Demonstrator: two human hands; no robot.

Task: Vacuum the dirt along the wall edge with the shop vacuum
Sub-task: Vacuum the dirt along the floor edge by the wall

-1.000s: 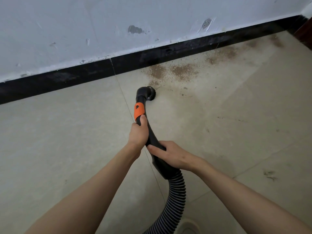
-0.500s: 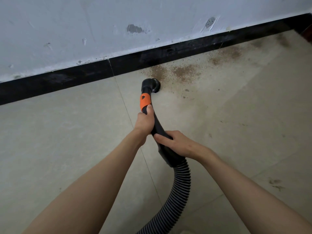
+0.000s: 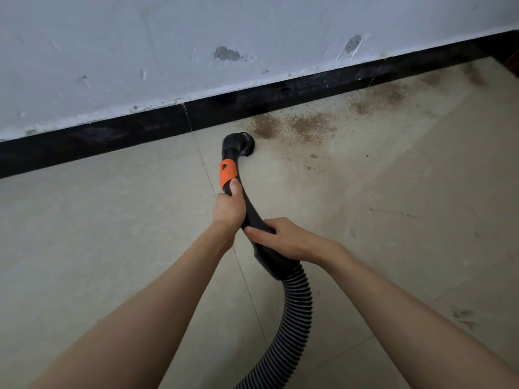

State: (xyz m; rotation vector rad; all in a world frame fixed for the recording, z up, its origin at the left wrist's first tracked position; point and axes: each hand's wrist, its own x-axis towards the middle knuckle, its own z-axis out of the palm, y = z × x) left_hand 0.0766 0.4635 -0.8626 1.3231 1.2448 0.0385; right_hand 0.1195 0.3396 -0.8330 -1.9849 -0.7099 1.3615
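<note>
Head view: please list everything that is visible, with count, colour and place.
wall: one, white, chipped, along the top
baseboard: one, black, at the foot of the wall
floor: beige tiles
dirt: brown patches, by the baseboard, right of the nozzle
nozzle: one, black, on the floor
orange band: one, on the wand
hose: one, black, ribbed, bottom centre
left hand: grips the wand below the band
right hand: grips the wand above the hose

Soft, even daylight lit the floor [image 3: 393,220]; shadows were faint, focus sharp, and wide-angle distortion bent the edges.
</note>
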